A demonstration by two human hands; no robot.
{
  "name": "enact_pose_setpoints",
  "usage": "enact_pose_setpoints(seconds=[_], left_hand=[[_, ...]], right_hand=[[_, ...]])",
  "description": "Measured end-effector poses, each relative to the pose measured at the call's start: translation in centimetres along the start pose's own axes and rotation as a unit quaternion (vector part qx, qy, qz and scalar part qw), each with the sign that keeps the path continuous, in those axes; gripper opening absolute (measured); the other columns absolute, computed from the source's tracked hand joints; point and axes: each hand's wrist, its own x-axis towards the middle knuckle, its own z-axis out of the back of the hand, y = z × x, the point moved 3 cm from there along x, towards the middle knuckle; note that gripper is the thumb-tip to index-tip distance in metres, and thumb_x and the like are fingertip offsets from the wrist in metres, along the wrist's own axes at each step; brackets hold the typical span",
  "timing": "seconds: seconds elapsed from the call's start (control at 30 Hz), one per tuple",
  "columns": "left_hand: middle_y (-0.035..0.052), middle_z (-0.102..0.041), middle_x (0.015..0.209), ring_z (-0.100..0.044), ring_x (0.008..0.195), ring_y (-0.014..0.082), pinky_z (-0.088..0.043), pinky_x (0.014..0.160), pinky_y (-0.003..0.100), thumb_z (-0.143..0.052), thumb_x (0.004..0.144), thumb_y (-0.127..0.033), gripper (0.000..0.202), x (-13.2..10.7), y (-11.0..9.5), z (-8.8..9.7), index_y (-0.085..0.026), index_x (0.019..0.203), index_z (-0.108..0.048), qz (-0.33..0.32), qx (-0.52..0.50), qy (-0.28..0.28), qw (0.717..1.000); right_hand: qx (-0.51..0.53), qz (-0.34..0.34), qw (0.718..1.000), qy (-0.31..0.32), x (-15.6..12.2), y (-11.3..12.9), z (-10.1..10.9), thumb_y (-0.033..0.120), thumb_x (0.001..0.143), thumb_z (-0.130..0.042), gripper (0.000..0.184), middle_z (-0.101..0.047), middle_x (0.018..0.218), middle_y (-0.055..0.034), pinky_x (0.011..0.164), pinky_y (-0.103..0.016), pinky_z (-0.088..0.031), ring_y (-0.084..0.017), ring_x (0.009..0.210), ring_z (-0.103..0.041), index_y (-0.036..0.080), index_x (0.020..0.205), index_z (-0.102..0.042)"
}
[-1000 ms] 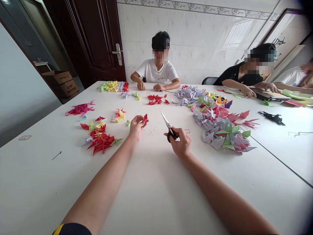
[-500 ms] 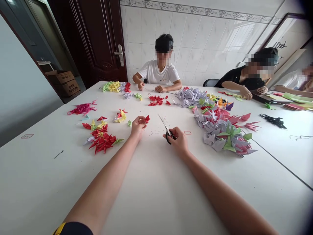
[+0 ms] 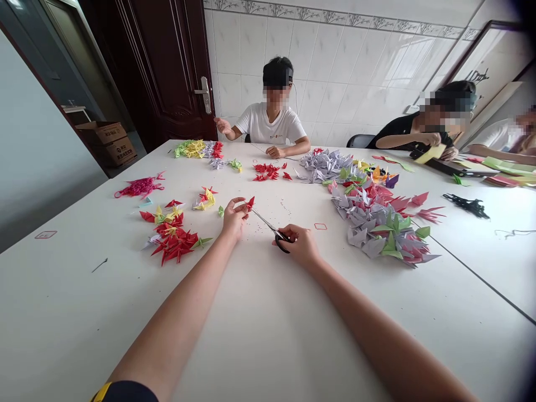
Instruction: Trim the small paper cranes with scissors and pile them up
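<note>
My left hand [image 3: 235, 219] pinches a small red paper crane [image 3: 250, 203] between thumb and fingers, over the middle of the white table [image 3: 268, 312]. In my right hand [image 3: 299, 243] is a pair of black-handled scissors [image 3: 268, 225], fingers closed round the loops. The blades point left and their tips reach the underside of the crane; whether they touch it I cannot tell. Tiny paper bits [image 3: 285, 207] lie scattered around the blades. Left of my left hand sits a pile of red and yellow cranes [image 3: 176, 243], with a small green piece [image 3: 220, 211] closer to the hand.
A large heap of purple, pink and green cranes [image 3: 372, 218] lies to the right. Red cranes [image 3: 268, 172] are in front of a person in white [image 3: 272, 125]. Pink cord [image 3: 140, 186] lies left, black cords [image 3: 465, 205] right. A person in black [image 3: 397, 134] handles yellow paper [image 3: 430, 153].
My right hand has brought the scissors left and lower, so the tips now meet the crane. The crane has turned upright in my left hand. The person opposite has raised one hand sideways.
</note>
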Motion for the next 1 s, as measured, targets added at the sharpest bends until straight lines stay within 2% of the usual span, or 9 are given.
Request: enact_pose_setpoints(seconds=[0.23,0.47,0.63,0.73,0.83,1.0], left_hand=[[0.0004,-0.066,0.074,-0.058,0.067,0.0109,-0.038,0.066,0.024,-0.072,0.057,-0.014,0.038,-0.08,0.07,-0.25,-0.019,0.093,-0.06,-0.005,0.017,0.014,1.0],[0.0021,-0.068,0.081,-0.061,0.071,0.0118,-0.04,0.069,0.025,-0.074,0.058,-0.016,0.036,-0.32,-0.06,-0.39,-0.019,0.092,-0.062,0.009,0.026,-0.001,1.0],[0.0021,-0.067,0.086,-0.061,0.073,0.011,-0.042,0.07,0.024,-0.077,0.065,-0.03,0.033,-0.06,0.08,-0.17,-0.02,0.092,-0.061,0.01,0.04,-0.008,0.999],[0.004,-0.067,0.092,-0.062,0.077,0.0117,-0.044,0.07,0.024,-0.074,0.072,-0.04,0.032,0.17,0.12,0.13,-0.02,0.093,-0.06,0.008,0.026,-0.028,0.999],[0.0061,-0.068,0.092,-0.061,0.076,0.0125,-0.044,0.068,0.025,-0.072,0.074,-0.042,0.034,0.25,0.0,0.26,-0.02,0.095,-0.059,0.012,0.007,-0.039,0.999],[0.0048,-0.067,0.089,-0.059,0.077,0.012,-0.042,0.068,0.024,-0.077,0.067,-0.034,0.035,0.1,-0.42,0.48,-0.02,0.093,-0.06,-0.002,0.054,-0.075,0.996]], right_hand=[[-0.068,0.022,0.997,-0.029,0.26,-0.28,0.03,0.034,0.064,-0.067,0.024,-0.065,0.067,0.0015,0.057,-0.026,-0.036,-0.014,0.059,-0.047,0.023,0.085,-0.073],[-0.068,0.025,0.997,-0.03,0.14,-0.14,0.19,0.032,0.066,-0.065,0.023,-0.066,0.068,0.001,0.057,-0.026,-0.036,-0.015,0.059,-0.05,0.023,0.086,-0.072],[0.015,0.0,1.0,-0.021,0.22,-0.04,0.41,0.031,0.068,-0.064,0.022,-0.071,0.07,-0.002,0.057,-0.028,-0.039,-0.016,0.06,-0.052,0.022,0.087,-0.07],[0.096,-0.004,0.995,0.014,0.36,-0.09,0.39,0.038,0.07,-0.068,0.026,-0.073,0.074,-0.0052,0.056,-0.028,-0.042,-0.018,0.063,-0.06,0.02,0.089,-0.07],[0.122,0.007,0.991,0.047,0.4,-0.09,0.3,0.041,0.069,-0.071,0.029,-0.072,0.074,-0.0057,0.055,-0.028,-0.043,-0.018,0.063,-0.063,0.018,0.088,-0.07],[0.038,0.008,0.999,-0.006,0.47,-0.05,0.9,0.028,0.067,-0.069,0.021,-0.072,0.073,-0.0018,0.056,-0.027,-0.04,-0.014,0.059,-0.054,0.02,0.086,-0.07]])
